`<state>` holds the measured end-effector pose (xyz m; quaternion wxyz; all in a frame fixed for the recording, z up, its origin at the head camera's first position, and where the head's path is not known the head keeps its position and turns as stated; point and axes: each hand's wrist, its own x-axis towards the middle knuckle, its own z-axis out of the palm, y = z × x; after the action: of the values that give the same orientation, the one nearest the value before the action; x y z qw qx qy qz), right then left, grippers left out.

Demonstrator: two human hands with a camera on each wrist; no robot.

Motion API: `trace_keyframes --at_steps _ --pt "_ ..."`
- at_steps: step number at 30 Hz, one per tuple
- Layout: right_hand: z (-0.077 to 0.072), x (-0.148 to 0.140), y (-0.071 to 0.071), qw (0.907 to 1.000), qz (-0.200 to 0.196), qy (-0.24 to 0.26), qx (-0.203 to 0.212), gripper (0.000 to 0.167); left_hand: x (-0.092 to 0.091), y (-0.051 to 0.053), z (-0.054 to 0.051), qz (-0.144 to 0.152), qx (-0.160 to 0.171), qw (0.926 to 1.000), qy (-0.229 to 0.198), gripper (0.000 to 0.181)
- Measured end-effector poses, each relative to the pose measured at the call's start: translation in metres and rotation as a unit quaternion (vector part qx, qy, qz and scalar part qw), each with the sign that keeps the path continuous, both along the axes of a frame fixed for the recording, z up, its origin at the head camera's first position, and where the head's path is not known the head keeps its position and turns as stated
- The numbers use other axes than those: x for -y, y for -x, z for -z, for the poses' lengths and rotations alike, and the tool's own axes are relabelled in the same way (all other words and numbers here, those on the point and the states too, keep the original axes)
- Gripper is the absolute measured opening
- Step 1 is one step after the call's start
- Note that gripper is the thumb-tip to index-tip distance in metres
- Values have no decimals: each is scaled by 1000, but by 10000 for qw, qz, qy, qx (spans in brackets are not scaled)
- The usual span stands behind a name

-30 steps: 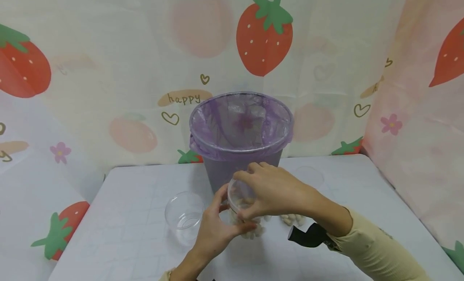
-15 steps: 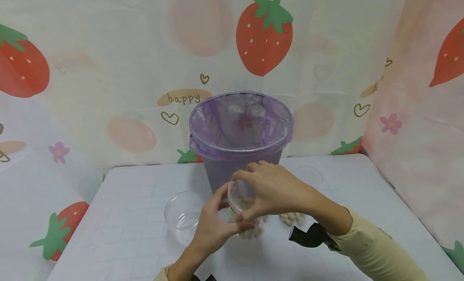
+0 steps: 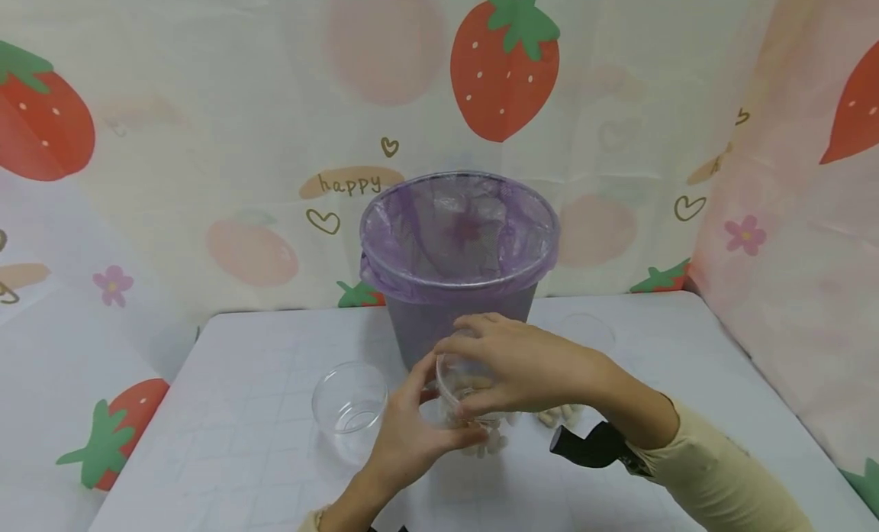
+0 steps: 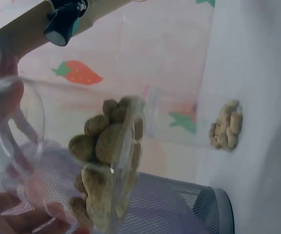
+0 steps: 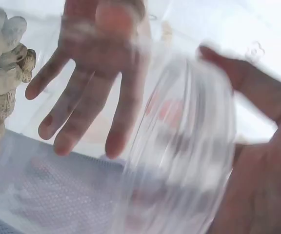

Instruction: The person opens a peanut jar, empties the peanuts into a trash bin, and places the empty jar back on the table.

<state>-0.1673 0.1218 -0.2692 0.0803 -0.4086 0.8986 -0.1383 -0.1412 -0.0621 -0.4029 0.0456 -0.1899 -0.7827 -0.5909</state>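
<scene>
"What's that between the two hands?"

"A round transparent plastic container (image 4: 57,122). Unshelled peanuts (image 4: 109,141) are heaped in its bottom, lumpy, tan-brown and pitted."

"And how is it held?"

"The left hand (image 3: 412,440) grips its side, thumb in front, fingers around the far side. The right hand (image 3: 532,364) comes over from above and grips the upper end between thumb and fingers. There's a glossy ridged ring (image 5: 179,141) there; I can't tell whether it's a lid or the rim itself."

"Anything around them?"

"A transparent bowl (image 3: 328,401) stands just left of the left hand. Past the right wrist there's a second container (image 4: 172,114), see-through, with more peanuts at the bottom. Straight beyond both hands is a mesh wastebasket (image 3: 405,318), a purple bag (image 3: 381,266) folded over its rim. All of it stands on a white table (image 3: 254,410)."
</scene>
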Motion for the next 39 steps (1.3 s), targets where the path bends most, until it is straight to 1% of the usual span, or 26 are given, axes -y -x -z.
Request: trace_keyframes --at_steps 2,4,6,7,9,10,12,13,15,17,18,19,20,22,24,26,28,31,34,36,37,38,39 --pt "2 3 -3 9986 476 -156 -190 66 -2 -2 0 -154 5 9999 30 91" --pt "4 5 -5 9956 785 -339 -383 73 -3 -3 0 -283 1 9996 47 90" --pt "4 7 -5 9936 906 -475 -470 75 -4 -3 1 -362 11 9993 62 90" --pt "4 7 -4 9938 853 -513 -494 76 -4 -4 1 -383 27 9992 67 90" --pt "4 5 -1 9959 562 -509 -496 75 -3 -4 1 -374 70 9992 92 91" --pt "3 4 1 9971 346 -490 -468 74 -2 -4 1 -365 106 9992 104 92" --pt "2 -1 6 9983 -212 -409 -352 74 -1 -4 2 -295 158 9994 107 93" --pt "1 -4 9 9975 -532 -377 -269 73 0 -4 3 -236 207 9995 105 93" --pt "-1 -10 13 9929 -1147 -315 -70 74 1 -5 3 -65 275 9995 108 94" --pt "-3 -14 16 9858 -1652 -267 139 75 2 -6 4 100 343 9993 98 95" --pt "-3 -16 17 9829 -1810 -255 225 75 2 -7 4 150 362 9992 108 95" --pt "-4 -16 17 9814 -1882 -235 291 73 2 -8 4 168 385 9990 117 95" --pt "-4 -16 17 9818 -1854 -220 341 72 1 -8 4 143 360 9992 134 95" --pt "-2 -14 14 9871 -1542 -196 385 67 -1 -9 4 -24 312 9993 191 95" --pt "0 -9 10 9941 -1022 -204 303 66 -3 -9 4 -244 203 9992 250 94" --pt "2 -4 5 9983 -446 -295 237 71 -6 -10 5 -481 0 9983 342 96" --pt "4 0 2 9991 20 -393 176 78 -9 -10 7 -682 -147 9966 428 96" --pt "5 5 0 9972 499 -550 -4 86 -13 -11 9 -914 -387 9932 607 97" --pt "9 7 1 9949 773 -605 -236 87 -14 -12 8 -1020 -505 9909 717 96" --pt "10 7 3 9945 765 -630 -345 86 -13 -11 9 -1025 -543 9905 738 96" --pt "10 7 4 9953 671 -616 -339 85 -13 -11 9 -984 -522 9912 710 95" --pt "11 5 6 9967 468 -589 -317 84 -12 -11 10 -942 -460 9923 662 95" --pt "10 3 8 9979 179 -556 -269 81 -10 -11 10 -874 -358 9938 588 95"
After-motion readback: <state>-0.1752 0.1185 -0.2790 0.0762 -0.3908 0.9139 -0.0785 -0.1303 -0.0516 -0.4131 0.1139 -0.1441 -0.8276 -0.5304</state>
